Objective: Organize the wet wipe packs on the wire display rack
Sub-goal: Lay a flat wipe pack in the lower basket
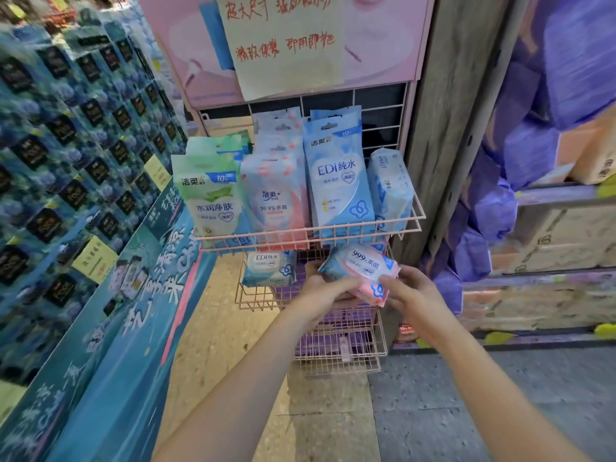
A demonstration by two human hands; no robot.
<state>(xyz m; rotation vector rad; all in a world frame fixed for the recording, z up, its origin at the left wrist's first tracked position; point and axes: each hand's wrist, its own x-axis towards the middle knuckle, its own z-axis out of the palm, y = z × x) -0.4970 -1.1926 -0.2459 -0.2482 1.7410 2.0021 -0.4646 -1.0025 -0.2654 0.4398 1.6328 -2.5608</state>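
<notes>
Both hands on one soft plastic pack (361,270), pink w/ blue corner, glossy crinkly film, rounded pillow shape, tilted. Left hand (321,293) cups it from under/left side, fingers wrapped beneath, gripping the pack. Right hand (408,291) pinches its right edge, thumb on top, also gripping it. Pack sits in front of the middle basket (256,303) of a pink wire rack (415,216), thin coated metal grid, open squares. Just left of left hand, in that basket: blue-white pack (268,268), puffy, hard oval lid on face. Above the hands, top basket holds flat upright pouches w/ hang holes: green pouch (210,198) far left, pink-white pouch (275,198) next, blue pouch (341,185) right above the held pack, then a fat blue-white pack (390,188) stood on end, wrinkled film. Below hands, lower baskets w/ purple packs (336,338), blurry. Above rack, paper sign (283,41) w/ red handwriting on pink board. Far left of left arm: stacked blue shiny packs (76,135). Speckled stone floor (330,421) under arms.
</notes>
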